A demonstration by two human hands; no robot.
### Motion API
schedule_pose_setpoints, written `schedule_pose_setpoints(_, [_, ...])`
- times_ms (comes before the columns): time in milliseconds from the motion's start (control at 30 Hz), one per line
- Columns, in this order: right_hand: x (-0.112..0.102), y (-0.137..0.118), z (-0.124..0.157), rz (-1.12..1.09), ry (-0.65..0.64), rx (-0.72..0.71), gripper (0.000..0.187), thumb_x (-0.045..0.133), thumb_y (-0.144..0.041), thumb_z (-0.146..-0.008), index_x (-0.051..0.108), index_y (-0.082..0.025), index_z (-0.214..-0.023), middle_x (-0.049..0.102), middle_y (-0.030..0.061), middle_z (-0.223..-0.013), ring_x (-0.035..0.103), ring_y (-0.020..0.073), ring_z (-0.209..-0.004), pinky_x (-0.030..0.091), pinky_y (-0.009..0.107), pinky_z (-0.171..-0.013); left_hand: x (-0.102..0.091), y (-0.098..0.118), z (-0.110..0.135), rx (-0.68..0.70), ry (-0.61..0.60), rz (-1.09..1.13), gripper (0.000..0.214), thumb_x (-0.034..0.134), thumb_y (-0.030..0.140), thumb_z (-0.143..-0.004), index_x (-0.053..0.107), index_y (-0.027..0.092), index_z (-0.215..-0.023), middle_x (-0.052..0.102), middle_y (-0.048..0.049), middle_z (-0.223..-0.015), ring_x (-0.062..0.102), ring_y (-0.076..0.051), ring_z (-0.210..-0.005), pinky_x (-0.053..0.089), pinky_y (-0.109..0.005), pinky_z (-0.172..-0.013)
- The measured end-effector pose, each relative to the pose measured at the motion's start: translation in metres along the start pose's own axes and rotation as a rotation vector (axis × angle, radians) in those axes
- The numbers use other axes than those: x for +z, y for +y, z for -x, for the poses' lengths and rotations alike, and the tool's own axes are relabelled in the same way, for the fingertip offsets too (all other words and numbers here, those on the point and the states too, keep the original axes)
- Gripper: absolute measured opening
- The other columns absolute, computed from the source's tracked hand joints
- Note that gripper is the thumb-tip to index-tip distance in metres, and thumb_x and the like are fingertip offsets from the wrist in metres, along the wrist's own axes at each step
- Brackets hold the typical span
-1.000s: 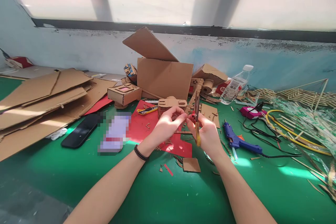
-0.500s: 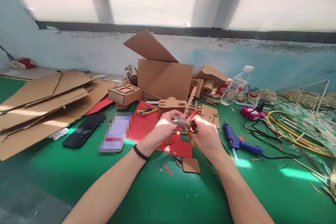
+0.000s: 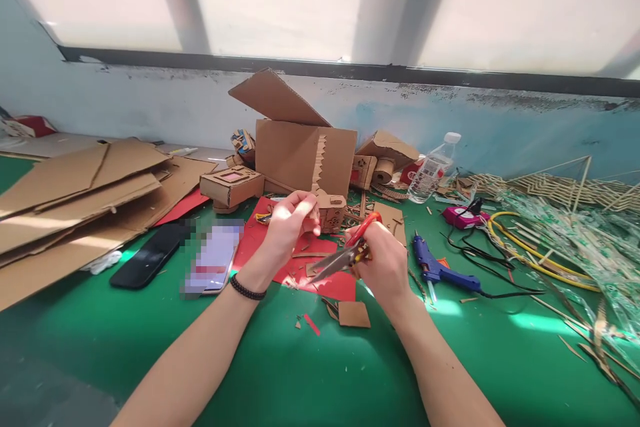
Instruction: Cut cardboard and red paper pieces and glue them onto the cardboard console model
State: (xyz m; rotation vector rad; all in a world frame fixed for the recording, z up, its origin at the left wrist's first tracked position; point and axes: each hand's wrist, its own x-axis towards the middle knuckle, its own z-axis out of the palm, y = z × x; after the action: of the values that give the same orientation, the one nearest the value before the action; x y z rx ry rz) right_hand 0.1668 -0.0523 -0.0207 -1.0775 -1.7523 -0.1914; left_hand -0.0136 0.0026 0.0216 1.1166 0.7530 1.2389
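Head view: left hand (image 3: 286, 228) holds cardboard strip (image 3: 319, 163), right hand (image 3: 384, 263) scissors (image 3: 342, 259).

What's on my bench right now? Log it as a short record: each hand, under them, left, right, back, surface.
Left hand: holding a toothed cardboard strip, pointing up
Right hand: holding scissors, blades pointing left
Under the hands: red sheet with cardboard scraps on it
Left: stacked cardboard sheets, black phone
Right: blue glue gun
Back: clear plastic bottle
Surface: green tabletop
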Motion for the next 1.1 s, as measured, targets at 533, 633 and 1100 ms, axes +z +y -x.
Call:
schedule_pose_setpoints(533, [0.005, 0.007, -0.011, -0.621, 0.208, 0.864, 0.035, 0.077, -0.052, -0.083, 0.068, -0.021, -0.097, 0.074, 0.0047, -0.089, 0.068, 0.0213, -0.075, 0.054, 0.036, -0.075, 0.012, -0.02, 0.004, -0.056, -0.03, 0.082, 0.032, 0.083, 0.034, -0.08, 0.061, 0.019, -0.097, 0.062, 0.0, -0.086, 0.065, -0.013, -0.074, 0.057, -0.022, -0.059])
schedule_pose_setpoints(633, [0.008, 0.002, -0.009, -0.701, 0.062, 0.864, 0.036, 0.076, -0.053, -0.084, 0.07, -0.021, -0.099, 0.074, 0.005, -0.09, 0.068, 0.0212, -0.077, 0.053, 0.034, -0.075, 0.016, -0.021, 0.008, -0.06, -0.046, 0.049, 0.027, 0.079, 0.032, -0.082, 0.059, 0.018, -0.094, 0.062, -0.0009, -0.086, 0.065, -0.014, -0.076, 0.058, -0.024, -0.06])
schedule_pose_setpoints(1100, [0.009, -0.001, -0.004, -0.733, -0.011, 0.873, 0.037, 0.077, -0.054, -0.083, 0.066, -0.02, -0.092, 0.066, -0.0001, -0.078, 0.059, 0.0178, -0.071, 0.05, 0.03, -0.069, 0.022, -0.024, 0.012, -0.088, -0.117, -0.071, 0.026, 0.076, 0.034, -0.084, 0.065, 0.017, -0.1, 0.068, -0.0048, -0.097, 0.064, -0.014, -0.072, 0.055, -0.025, -0.06])
